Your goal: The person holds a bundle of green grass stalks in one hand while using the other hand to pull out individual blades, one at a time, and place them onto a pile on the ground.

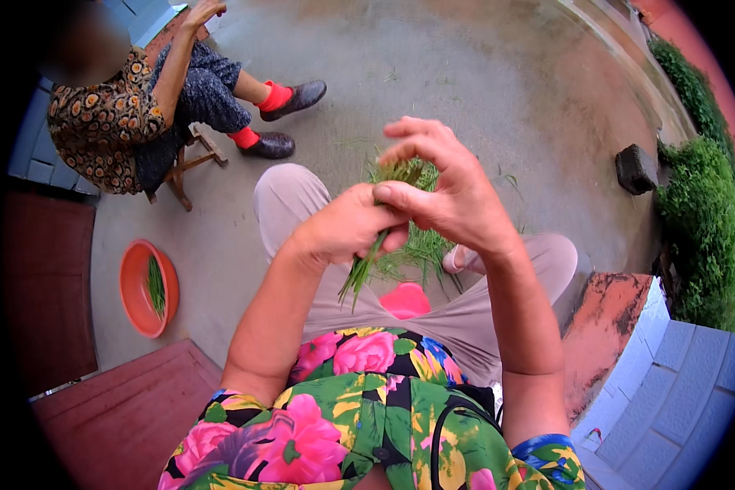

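Note:
A bunch of thin green blades, like garlic chives (363,269), is gripped in my left hand (353,224) above my lap. The closed fingers wrap round its middle, with the cut-looking ends pointing down toward me and the tangled far end above the fist. My right hand (453,192) arches over that far end. Its thumb lies against the left hand, while the other fingers are curved, raised and apart from the thumb, slightly blurred. Loose green blades and scraps (420,251) lie on the ground between my legs, below the hands and partly hidden by them.
An orange plastic basin (168,260) with green blades in it stands at left on the concrete floor. Another person (110,122) sits on a wooden stool (189,167) at upper left. A dark block (635,170) and green bushes (702,233) are at right, beyond a low wall (678,384).

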